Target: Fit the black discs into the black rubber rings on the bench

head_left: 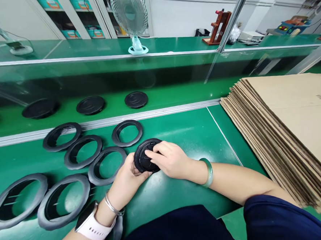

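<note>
A round black plastic part (143, 158) with a raised rim is tilted up above the green table. My left hand (129, 178) grips its lower left edge, thumb along the bottom. The fingers of my right hand (170, 158) are bent over its face, with fingertips touching the inside; whether they pinch anything small there is hidden. Left of my hands, several dark grey rings lie on the table, among them a ring (127, 133) just behind the part and a ring (107, 165) beside my left wrist. Another ring is partly hidden under my left forearm.
Beyond a metal rail (161, 112), several black discs lie on a green belt, one disc (136, 99) nearest the middle. A tall stack of flat cardboard (274, 130) stands at the right. A fan (130, 15) sits on the shelf behind.
</note>
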Motion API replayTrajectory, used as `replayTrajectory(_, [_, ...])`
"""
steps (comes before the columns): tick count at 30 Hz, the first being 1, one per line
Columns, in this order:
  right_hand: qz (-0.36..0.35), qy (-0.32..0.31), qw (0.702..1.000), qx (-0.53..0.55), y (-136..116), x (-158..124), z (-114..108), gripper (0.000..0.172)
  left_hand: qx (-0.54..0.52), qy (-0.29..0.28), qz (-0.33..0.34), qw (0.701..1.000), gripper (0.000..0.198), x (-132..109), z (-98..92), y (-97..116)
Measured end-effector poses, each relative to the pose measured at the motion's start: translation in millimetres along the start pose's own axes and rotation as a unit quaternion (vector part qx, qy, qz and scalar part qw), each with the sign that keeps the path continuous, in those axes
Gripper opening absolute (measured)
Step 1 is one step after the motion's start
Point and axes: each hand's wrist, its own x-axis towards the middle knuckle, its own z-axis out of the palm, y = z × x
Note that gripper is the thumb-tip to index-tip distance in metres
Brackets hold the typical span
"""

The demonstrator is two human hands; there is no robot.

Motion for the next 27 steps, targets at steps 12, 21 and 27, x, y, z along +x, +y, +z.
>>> replayTrajectory(12, [0.341,0.078,0.881,0.317,21.1,7.3,24.0,0.016,0.048,0.000,0.022,0.999,0.065,0.0,3.0,-13.5])
replayTrajectory(21, [0.341,0.019,0.840,0.421,23.5,9.6,17.9,0.030,0.027,-0.020,0.013,0.999,0.066,-0.2,3.2,-4.9])
replayTrajectory(27, [0.308,-0.075,0.815,0.485,27.2,11.0,9.2,0.056,0.006,-0.028,-0.007,1.000,0.064,-1.3,6.7,-0.5])
